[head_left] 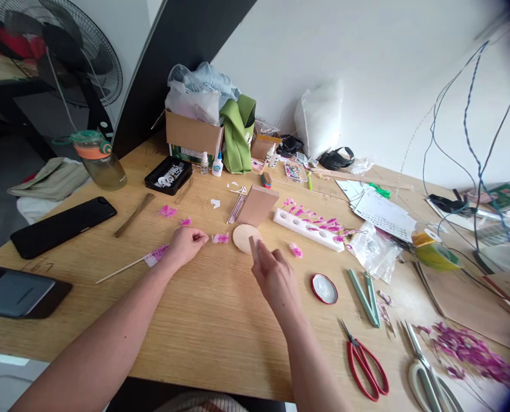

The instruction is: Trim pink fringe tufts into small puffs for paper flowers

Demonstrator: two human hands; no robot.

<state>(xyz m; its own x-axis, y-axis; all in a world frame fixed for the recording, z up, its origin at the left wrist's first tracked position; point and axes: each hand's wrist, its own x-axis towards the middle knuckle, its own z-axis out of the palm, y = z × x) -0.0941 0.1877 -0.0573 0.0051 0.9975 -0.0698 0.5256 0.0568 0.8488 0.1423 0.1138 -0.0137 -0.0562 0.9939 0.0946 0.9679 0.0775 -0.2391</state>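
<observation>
We pinch a pink tuft point(220, 238) on the table point(203, 320) with our left hand point(186, 244), fingers closed on its end. Our right hand point(274, 277) holds a small wooden strip point(252, 246) upright, just beside the wooden disc point(245, 237). Red scissors point(366, 363) lie well apart.

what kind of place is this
Most likely a home craft desk: a wooden table strewn with pink petal pieces, red scissors and glue bottles, with a fan behind.
</observation>
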